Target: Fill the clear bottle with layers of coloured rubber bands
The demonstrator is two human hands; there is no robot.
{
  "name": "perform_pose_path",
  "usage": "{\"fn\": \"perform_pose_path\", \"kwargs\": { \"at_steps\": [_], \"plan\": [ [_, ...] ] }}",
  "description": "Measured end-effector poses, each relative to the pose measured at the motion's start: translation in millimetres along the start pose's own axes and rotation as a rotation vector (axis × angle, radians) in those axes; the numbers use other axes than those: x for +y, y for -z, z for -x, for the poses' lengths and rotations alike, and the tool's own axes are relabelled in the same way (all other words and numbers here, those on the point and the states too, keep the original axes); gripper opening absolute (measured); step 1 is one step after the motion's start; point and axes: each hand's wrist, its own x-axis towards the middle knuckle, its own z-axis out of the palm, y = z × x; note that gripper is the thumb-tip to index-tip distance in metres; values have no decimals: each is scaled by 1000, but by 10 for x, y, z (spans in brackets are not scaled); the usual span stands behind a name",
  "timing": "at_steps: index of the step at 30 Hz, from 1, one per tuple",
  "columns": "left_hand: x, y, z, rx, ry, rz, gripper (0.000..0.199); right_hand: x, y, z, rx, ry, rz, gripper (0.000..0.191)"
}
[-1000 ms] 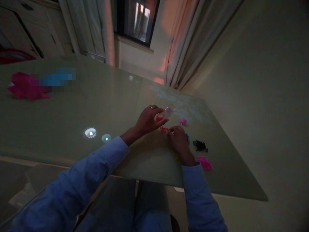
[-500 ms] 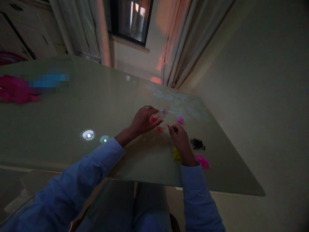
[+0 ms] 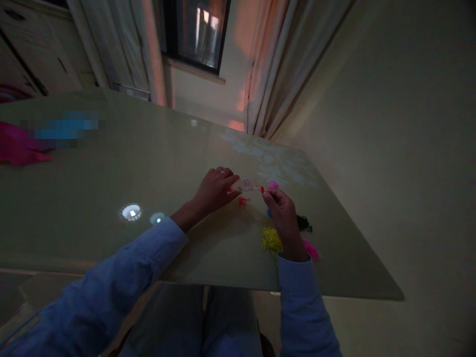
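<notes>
My left hand (image 3: 219,187), a ring on one finger, is closed around a small clear bottle (image 3: 246,185) lying nearly sideways above the table. Something red shows inside it by my fingers. At the bottle's mouth, my right hand (image 3: 280,206) pinches a red strand (image 3: 262,189) between thumb and fingertips. A small heap of red strands (image 3: 242,201) lies on the table just below the bottle. Beyond my right fingertips is a pink cap-like piece (image 3: 273,185). A yellow bundle (image 3: 272,240) of strands lies beside my right wrist.
Right of my right hand lie a black bundle (image 3: 305,223) and a pink bundle (image 3: 311,249), partly covered by the wrist. A blue bit (image 3: 269,213) peeks out beside that hand. Pink cloth-like material (image 3: 22,146) lies at the table's (image 3: 167,148) far left, beside a blurred blue patch.
My left hand has turned the bottle flatter and shifted slightly left. My right hand has lifted the red strand to the bottle's mouth, uncovering more of the yellow bundle. The view has shifted slightly.
</notes>
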Motion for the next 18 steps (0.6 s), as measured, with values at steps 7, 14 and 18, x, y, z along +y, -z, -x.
{"fn": "perform_pose_path", "kwargs": {
  "at_steps": [7, 14, 18],
  "plan": [
    [8, 7, 6, -37, -41, -21, 36, 4, -17, 7, -19, 0, -7, 28],
    [21, 1, 13, -68, -53, -16, 36, 34, -45, 4, -22, 21, 103, 26],
    [18, -14, 19, -69, -68, -33, 36, 43, -56, -2, 10, 123, 210, 22]
  ]
}}
